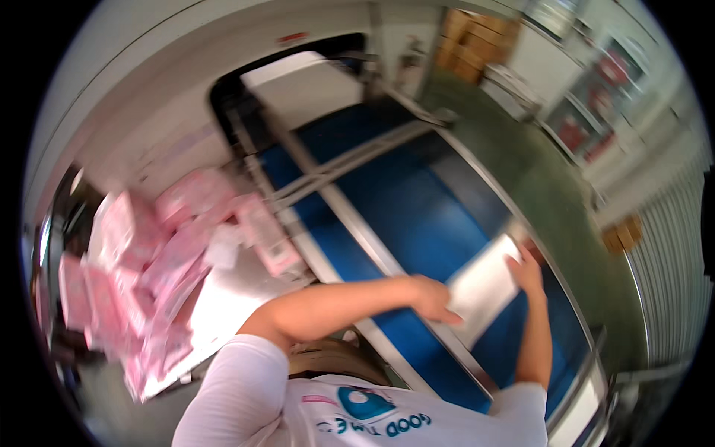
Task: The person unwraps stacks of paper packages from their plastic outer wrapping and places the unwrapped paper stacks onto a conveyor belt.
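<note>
On the blue conveyor belt lies a white rectangular slab, blurred by motion. Its exact kind cannot be told. My left hand grips its left side, with the fingers partly hidden. At the opposite side, my right hand holds the slab with the thumb over its top edge. A metal rail runs lengthwise along the belt, and my left forearm reaches across it.
Pink printed packs are heaped on a white table to the left. Another white slab is at the belt's far opening. A metal crossbar spans the belt. Cardboard boxes stand at the back right.
</note>
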`<control>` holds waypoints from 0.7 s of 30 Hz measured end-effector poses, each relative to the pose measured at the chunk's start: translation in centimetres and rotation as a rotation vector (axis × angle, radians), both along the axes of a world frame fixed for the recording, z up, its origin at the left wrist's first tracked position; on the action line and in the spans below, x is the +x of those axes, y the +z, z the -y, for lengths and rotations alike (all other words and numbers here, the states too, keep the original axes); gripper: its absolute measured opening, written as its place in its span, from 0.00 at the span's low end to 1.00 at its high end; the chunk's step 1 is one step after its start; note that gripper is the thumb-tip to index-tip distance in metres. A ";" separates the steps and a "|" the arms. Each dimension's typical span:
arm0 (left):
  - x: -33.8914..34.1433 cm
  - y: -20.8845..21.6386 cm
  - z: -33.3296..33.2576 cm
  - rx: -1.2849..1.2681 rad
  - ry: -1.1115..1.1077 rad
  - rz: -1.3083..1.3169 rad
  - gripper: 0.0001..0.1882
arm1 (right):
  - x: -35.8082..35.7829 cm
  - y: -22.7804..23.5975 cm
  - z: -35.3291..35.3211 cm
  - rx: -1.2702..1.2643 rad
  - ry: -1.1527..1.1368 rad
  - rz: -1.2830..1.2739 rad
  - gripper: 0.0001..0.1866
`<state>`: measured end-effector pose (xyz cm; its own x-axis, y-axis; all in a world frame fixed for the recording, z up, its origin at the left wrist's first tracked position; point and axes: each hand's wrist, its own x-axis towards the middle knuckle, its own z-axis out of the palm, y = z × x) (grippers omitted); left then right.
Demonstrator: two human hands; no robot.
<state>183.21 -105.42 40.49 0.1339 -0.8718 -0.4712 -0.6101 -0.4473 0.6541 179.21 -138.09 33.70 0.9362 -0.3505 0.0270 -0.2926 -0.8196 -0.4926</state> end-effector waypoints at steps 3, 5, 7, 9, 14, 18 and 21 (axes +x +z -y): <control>-2.8 0.6 -5.5 -0.548 0.187 0.184 0.28 | -6.2 1.0 1.2 -0.047 -0.042 0.061 0.30; -3.0 1.6 -11.7 -0.643 0.390 0.000 0.28 | -10.6 0.8 3.3 -0.071 0.026 -0.082 0.31; -3.1 0.5 -19.5 -0.631 0.649 -0.084 0.29 | -10.7 4.3 -1.1 0.049 0.075 -0.307 0.27; -4.4 -2.6 -27.5 -0.569 0.940 0.128 0.28 | -10.0 12.5 -14.2 -0.087 0.113 -0.411 0.25; -9.2 -5.9 -47.1 -0.253 1.448 0.526 0.19 | -5.4 10.4 -28.0 0.308 0.461 -0.009 0.26; -13.1 -12.0 -65.4 0.132 1.921 0.717 0.18 | -2.9 6.6 -43.9 0.222 0.795 -0.160 0.28; -15.2 -13.5 -72.3 0.444 2.000 0.617 0.23 | -3.0 4.9 -54.9 0.218 1.086 -0.399 0.30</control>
